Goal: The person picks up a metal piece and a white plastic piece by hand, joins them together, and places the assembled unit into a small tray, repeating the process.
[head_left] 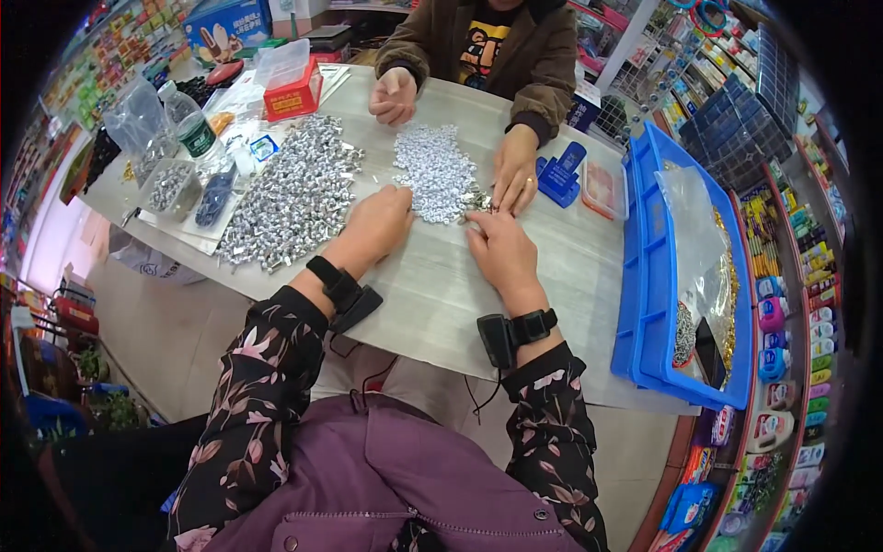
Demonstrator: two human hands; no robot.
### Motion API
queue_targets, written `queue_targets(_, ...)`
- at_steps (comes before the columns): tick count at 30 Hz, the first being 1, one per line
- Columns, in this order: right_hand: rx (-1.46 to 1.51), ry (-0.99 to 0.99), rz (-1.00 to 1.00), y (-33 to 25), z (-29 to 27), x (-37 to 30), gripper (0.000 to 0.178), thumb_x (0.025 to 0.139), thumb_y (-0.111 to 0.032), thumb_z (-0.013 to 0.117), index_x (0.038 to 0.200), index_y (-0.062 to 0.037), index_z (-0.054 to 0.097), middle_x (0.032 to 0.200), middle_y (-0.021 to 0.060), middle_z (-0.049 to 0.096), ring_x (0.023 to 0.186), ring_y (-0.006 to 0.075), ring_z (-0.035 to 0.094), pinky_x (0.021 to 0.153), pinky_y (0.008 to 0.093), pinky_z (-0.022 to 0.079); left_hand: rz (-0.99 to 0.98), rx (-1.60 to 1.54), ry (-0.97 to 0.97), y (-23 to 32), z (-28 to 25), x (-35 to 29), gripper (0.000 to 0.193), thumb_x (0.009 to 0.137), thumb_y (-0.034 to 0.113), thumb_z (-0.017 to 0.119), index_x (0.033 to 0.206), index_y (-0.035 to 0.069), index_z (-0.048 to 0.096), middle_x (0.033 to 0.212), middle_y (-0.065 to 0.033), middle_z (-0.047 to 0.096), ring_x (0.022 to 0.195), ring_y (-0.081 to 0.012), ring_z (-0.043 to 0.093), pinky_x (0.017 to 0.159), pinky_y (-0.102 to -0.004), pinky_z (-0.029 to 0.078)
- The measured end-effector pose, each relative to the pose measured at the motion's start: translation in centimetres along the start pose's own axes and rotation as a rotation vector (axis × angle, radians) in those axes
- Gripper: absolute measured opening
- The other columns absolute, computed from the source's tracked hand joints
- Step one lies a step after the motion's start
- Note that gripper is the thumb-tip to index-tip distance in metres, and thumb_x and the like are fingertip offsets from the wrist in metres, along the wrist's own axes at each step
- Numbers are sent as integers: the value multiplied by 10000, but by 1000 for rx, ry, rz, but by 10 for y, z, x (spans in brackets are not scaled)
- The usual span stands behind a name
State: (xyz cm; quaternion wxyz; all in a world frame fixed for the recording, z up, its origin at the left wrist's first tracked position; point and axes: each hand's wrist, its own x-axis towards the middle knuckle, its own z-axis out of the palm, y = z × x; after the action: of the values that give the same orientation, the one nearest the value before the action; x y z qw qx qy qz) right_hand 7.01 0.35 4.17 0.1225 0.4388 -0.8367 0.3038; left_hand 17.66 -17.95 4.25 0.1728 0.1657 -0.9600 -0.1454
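A heap of small white pieces [432,170] lies in the middle of the table, with a larger heap of small silver metal pieces [294,189] to its left. My left hand [382,223] rests between the two heaps, fingers curled together at the white heap's lower left edge; what they hold, if anything, is hidden. At the white heap's lower right edge, my right hand [506,253] has its fingertips drawn together by a few small silvery pieces [475,200]. Touching that same spot are the fingers of a co-worker's hand [517,170], close to mine.
Across the table, the co-worker's other hand [394,97] is raised, loosely curled. A blue crate [637,258] stands at the right, near a clear plastic box [604,187] and a blue object [563,175]. Leftward are a bottle [190,124], a small tub [172,190] and a red box [294,94].
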Motion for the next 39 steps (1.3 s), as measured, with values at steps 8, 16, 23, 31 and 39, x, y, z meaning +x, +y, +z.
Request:
queue_targets(8,51,-146,94,3,-3,1,178,770,-245,637,906,-129,644,782,62,599,725,230,591,613,329,458,73,-143,-79,-11,-5,1,135,764,141,584,793,9,587,798,-165,584,770,-335,581,688,-394,467)
queue_targets(16,103,-182,124,-2,-9,3,200,750,-282,659,783,-85,642,731,78,606,657,234,590,588,335,455,92,-153,-25,-10,-17,-4,99,769,107,559,775,13,588,786,-169,598,725,-323,598,669,-393,486)
queue_targets(23,545,-269,240,-8,-8,3,162,793,-182,657,791,-27,609,760,44,628,691,104,591,590,247,455,-340,-1296,-134,11,-22,-29,148,869,140,533,893,-6,529,809,-91,612,705,-126,604,607,-259,523)
queue_targets(31,1151,-344,235,-34,3,-14,132,822,-77,637,920,4,599,851,31,639,735,71,581,651,187,451,-457,-1618,-220,25,3,-44,131,866,185,570,886,58,543,730,-16,565,609,-77,539,531,-192,450)
queue_targets(39,1220,-405,323,-38,-5,-11,147,819,-61,638,945,11,614,834,23,638,734,66,575,660,185,452,-515,-1781,-284,20,0,-44,151,891,213,570,909,63,564,743,3,579,599,-46,534,509,-159,433)
